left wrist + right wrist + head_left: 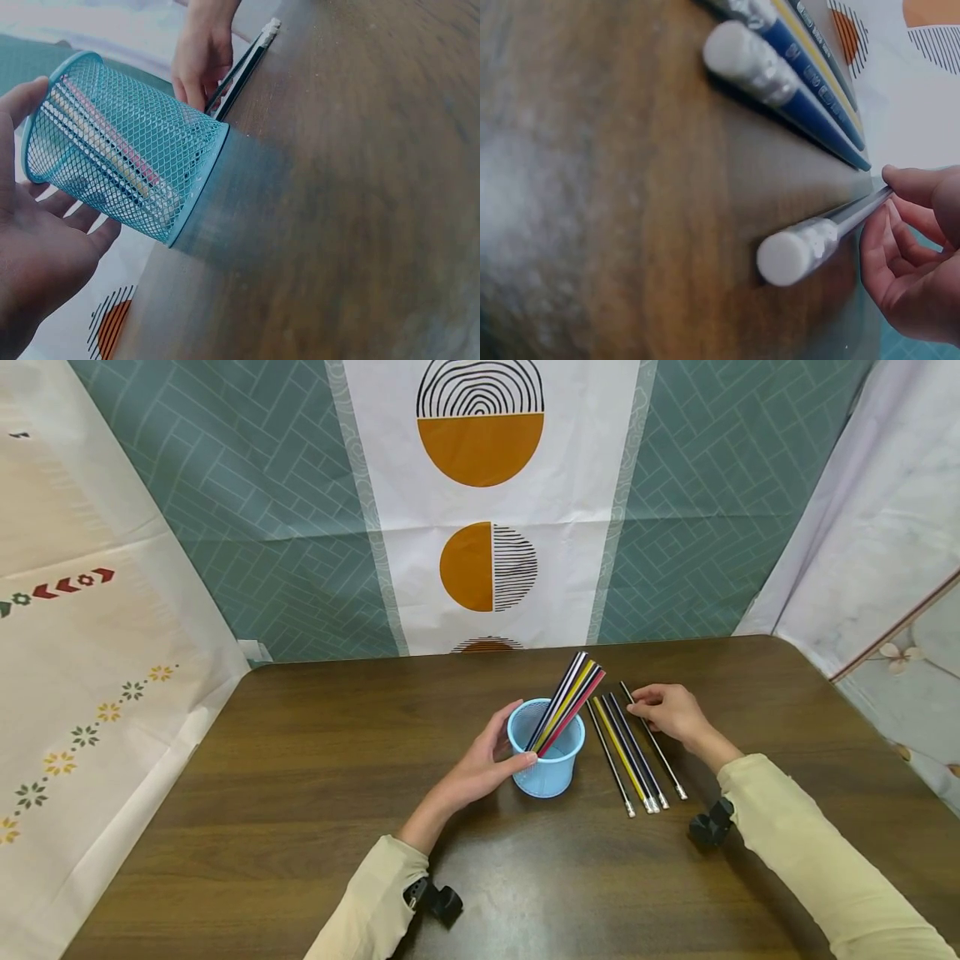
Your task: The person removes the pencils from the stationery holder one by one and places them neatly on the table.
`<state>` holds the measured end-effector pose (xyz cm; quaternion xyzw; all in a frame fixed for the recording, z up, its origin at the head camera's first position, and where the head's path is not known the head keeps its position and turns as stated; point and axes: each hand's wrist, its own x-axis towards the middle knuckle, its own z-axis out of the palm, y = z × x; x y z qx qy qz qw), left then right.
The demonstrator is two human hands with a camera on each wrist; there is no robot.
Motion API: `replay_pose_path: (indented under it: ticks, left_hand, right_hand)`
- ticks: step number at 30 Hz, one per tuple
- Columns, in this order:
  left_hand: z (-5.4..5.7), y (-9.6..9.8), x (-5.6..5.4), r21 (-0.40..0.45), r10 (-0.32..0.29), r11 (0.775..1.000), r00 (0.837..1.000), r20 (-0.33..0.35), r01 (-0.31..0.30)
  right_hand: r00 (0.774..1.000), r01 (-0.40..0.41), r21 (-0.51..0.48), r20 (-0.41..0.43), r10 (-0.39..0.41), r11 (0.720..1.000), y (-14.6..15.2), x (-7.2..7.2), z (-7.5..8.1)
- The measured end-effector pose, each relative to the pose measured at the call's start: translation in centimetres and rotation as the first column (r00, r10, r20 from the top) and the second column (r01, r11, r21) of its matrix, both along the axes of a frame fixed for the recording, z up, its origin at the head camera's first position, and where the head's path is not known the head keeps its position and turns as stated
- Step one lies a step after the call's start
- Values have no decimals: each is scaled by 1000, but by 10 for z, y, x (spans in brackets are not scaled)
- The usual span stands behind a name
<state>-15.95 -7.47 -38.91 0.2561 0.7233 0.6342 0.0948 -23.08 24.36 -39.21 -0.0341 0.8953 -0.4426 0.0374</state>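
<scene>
Blue mesh cup on the table, right of middle, nearer the far edge; looks upright. Left hand holds it, thumb at the rim, fingers curled round the wall. Pencils inside all lean toward the far right corner; if that grip slackened, a knock that side might tip the cup, I'd judge. Right hand pinches a dark pencil narrowly between thumb and fingertips, at the end toward the far edge; eraser end points to the near edge. Held so far from its middle, it could swing or slip. Four loose pencils lie between it and cup: a low sweep might scatter them.
</scene>
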Motion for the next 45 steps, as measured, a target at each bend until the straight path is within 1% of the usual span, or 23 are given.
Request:
replay_pose_path:
  ticks: [11, 17, 27, 32, 39, 45]
  left_hand:
    - [1, -1, 0, 9, -2, 1000, 1000, 7, 2]
    - [1, -1, 1, 4, -2, 1000, 1000, -1, 2]
    - [1, 0, 1, 6, -5, 1000, 1000, -10, 5]
    - [2, 0, 1, 15, -2, 1000, 1000, -12, 2]
    - [1, 0, 1, 10, -1, 1000, 1000, -12, 1]
    - [0, 0, 0, -3, 3, 1000, 1000, -4, -3]
  right_hand:
    - [1000, 9, 21, -19, -9, 1000, -3, 1, -2]
    - [999, 16, 48, -28, -15, 999, -4, 1, -4]
    - [999, 12, 75, -52, -8, 997, -3, 2, -4]
    - [999, 3, 91, -52, 2, 996, -2, 2, -4]
    - [1000, -1, 77, -31, 4, 997, -3, 1, -3]
    - [1000, -3, 34, 3, 3, 999, -1, 1, -2]
